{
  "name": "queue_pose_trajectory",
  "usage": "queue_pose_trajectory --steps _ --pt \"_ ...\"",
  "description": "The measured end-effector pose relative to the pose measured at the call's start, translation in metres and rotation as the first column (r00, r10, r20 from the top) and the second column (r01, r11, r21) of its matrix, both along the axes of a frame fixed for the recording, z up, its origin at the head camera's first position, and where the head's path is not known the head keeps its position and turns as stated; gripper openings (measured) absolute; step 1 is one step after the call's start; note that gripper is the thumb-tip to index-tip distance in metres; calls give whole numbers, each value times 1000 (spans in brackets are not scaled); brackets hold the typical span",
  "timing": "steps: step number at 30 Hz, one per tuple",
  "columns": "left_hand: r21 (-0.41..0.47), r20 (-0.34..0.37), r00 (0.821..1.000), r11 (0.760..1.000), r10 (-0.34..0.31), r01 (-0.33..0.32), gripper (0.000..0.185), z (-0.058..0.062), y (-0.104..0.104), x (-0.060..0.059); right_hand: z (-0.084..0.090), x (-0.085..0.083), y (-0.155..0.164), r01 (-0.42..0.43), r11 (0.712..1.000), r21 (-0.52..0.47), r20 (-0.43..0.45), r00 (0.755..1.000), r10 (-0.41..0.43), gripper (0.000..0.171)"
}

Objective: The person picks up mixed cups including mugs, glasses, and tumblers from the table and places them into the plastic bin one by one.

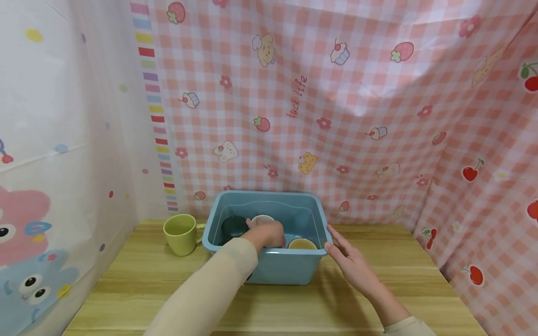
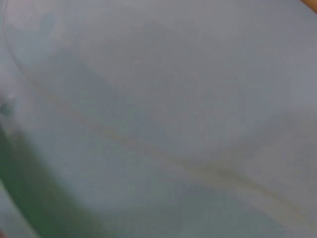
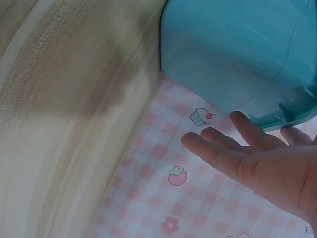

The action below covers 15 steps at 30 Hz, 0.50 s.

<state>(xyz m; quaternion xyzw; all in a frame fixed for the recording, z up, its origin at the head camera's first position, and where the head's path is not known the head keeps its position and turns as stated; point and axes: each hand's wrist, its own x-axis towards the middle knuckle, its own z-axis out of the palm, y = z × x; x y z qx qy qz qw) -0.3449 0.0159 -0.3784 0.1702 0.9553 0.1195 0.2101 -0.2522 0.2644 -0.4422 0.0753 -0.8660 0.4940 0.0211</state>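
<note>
A blue plastic bin [image 1: 290, 270] stands on the wooden table with several cups inside. My left hand [image 1: 272, 233] reaches down into it over the front rim; its fingertips are hidden, and I cannot tell what they hold. Around that hand are a dark green bowl-shaped vessel [image 1: 234, 226], a white cup [image 1: 263, 218] behind, and a cup with a cream-yellow inside [image 1: 302, 243] to the right. At the bin's right front corner, my right hand [image 1: 350, 267] touches the rim, thumb at the corner and fingers extended along the side. The left wrist view shows only a blurred, pale close-up surface.
Left of the bin, a yellow-green mug [image 1: 180, 237] stands upright, its handle pointing toward the bin. A pink checkered cloth [image 1: 361, 163] hangs right behind the table and along the right side. A white printed sheet [image 1: 84, 177] hangs at the left.
</note>
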Motion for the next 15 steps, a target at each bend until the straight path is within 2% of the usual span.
queue_pose_trajectory --steps 3,7,11,15 --pt "-2 -10 1000 1000 11 -11 26 5 -2 1 -1 0 0 3 1000 -1 -1 1000 -3 65" --pt "84 -41 999 996 19 -16 43 9 -7 1 -1 0 0 6 1000 3 -5 1000 -6 65" --pt "198 -86 996 980 20 -3 39 14 -18 3 -1 1 1 6 1000 13 -7 1000 -6 65" --pt "281 -143 988 960 56 -14 28 22 -34 7 0 1 1 6 1000 16 -7 1000 -6 65"
